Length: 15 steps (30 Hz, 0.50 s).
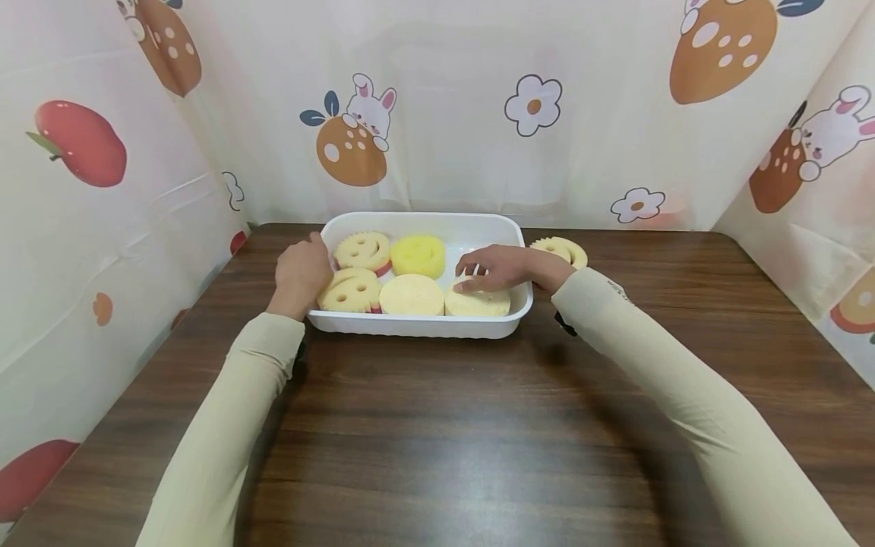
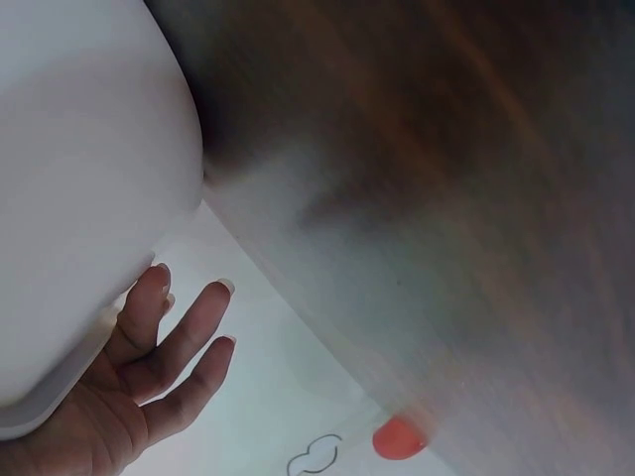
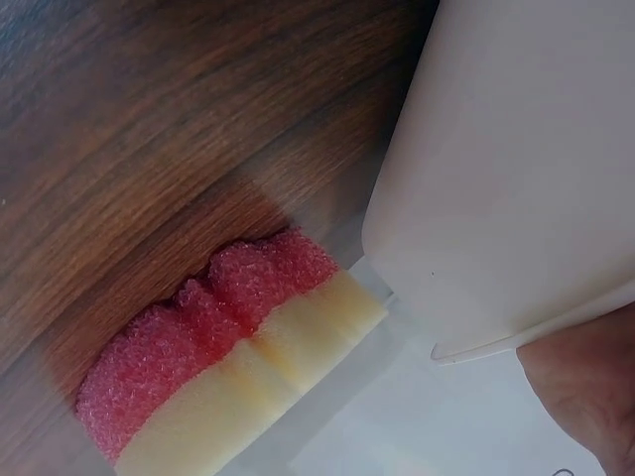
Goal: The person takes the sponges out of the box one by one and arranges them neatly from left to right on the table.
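Observation:
A white rectangular tray (image 1: 417, 327) stands at the back of the table with several round sponges in it. My left hand (image 1: 303, 273) holds the tray's left end, its fingers outside the wall in the left wrist view and its thumb hidden. Over the front right sponge (image 1: 478, 304) my right hand (image 1: 499, 267) has its fingers bent, the thumb tip at the sponge's top. That plain cream sponge lies flat beside another cream sponge (image 1: 412, 295). Behind them sits a yellow sponge (image 1: 418, 256). Two smiling-face sponges, a back one (image 1: 362, 250) and a front one (image 1: 351, 292), fill the left side.
Just right of the tray, a cream-and-red face sponge (image 3: 233, 347) with a notched edge rests on the dark wooden table (image 1: 437, 425). A printed curtain (image 1: 451, 114) hangs close behind the tray and along both sides.

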Each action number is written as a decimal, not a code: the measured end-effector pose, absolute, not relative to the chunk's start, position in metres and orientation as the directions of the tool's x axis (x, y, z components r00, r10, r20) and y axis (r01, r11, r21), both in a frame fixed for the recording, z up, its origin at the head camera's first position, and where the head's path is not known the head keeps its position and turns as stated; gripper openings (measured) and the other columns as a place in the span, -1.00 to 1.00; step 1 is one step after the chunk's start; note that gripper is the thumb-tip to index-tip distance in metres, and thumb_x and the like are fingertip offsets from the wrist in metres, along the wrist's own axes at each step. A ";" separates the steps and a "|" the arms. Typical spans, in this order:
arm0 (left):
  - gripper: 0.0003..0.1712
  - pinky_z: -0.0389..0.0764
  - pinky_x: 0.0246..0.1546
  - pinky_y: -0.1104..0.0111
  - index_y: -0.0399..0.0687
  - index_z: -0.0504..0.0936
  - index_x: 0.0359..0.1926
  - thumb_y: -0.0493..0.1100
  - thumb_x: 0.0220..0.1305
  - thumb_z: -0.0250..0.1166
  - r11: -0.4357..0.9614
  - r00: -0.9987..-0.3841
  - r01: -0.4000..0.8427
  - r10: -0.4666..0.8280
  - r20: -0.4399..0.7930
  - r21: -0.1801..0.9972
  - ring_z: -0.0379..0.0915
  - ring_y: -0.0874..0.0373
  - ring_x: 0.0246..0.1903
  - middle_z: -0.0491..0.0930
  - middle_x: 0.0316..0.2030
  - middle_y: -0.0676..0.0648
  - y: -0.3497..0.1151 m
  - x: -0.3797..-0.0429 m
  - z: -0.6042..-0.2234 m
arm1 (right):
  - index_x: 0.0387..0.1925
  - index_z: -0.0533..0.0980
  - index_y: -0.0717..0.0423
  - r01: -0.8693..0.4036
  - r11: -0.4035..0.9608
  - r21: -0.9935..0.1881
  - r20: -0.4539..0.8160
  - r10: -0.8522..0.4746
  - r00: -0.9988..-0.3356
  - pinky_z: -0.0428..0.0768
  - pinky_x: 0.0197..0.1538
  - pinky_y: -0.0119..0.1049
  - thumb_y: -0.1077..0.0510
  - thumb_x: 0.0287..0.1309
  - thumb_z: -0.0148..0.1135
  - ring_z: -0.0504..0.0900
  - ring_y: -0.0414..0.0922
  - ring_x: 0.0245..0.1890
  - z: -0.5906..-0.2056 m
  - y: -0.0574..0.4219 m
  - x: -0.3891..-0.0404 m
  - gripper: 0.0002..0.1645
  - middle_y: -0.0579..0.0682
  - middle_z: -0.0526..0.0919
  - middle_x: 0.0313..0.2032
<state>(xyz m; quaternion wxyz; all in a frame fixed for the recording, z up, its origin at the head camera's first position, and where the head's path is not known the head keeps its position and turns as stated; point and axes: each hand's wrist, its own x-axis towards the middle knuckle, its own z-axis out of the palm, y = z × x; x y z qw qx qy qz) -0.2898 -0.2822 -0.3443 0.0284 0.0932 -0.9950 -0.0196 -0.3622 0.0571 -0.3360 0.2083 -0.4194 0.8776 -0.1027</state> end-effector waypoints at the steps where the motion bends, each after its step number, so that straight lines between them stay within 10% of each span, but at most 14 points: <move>1: -0.28 0.63 -0.11 -0.12 -0.53 0.10 0.39 -0.08 0.40 -0.01 0.982 -0.981 -0.185 -0.187 0.052 0.044 0.59 -0.38 -0.08 0.55 -0.02 -0.54 -0.282 -0.290 -0.344 | 0.17 0.49 -0.08 -0.697 0.625 -0.352 -0.282 -0.780 -0.558 0.46 0.26 -0.05 -0.28 0.35 0.07 0.60 -0.02 0.13 -0.336 0.057 -0.362 -0.46 0.02 0.63 0.09; 15: -0.32 0.64 -0.16 -0.08 -0.50 0.16 0.33 -0.06 0.40 0.03 0.974 -0.976 -0.214 -0.217 0.032 0.074 0.60 -0.31 -0.15 0.56 -0.06 -0.50 -0.282 -0.289 -0.343 | 0.05 0.57 -0.20 -0.715 0.612 -0.339 -0.283 -0.791 -0.543 0.46 0.24 -0.10 -0.29 0.34 0.07 0.59 -0.10 0.08 -0.336 0.058 -0.361 -0.56 -0.09 0.66 0.04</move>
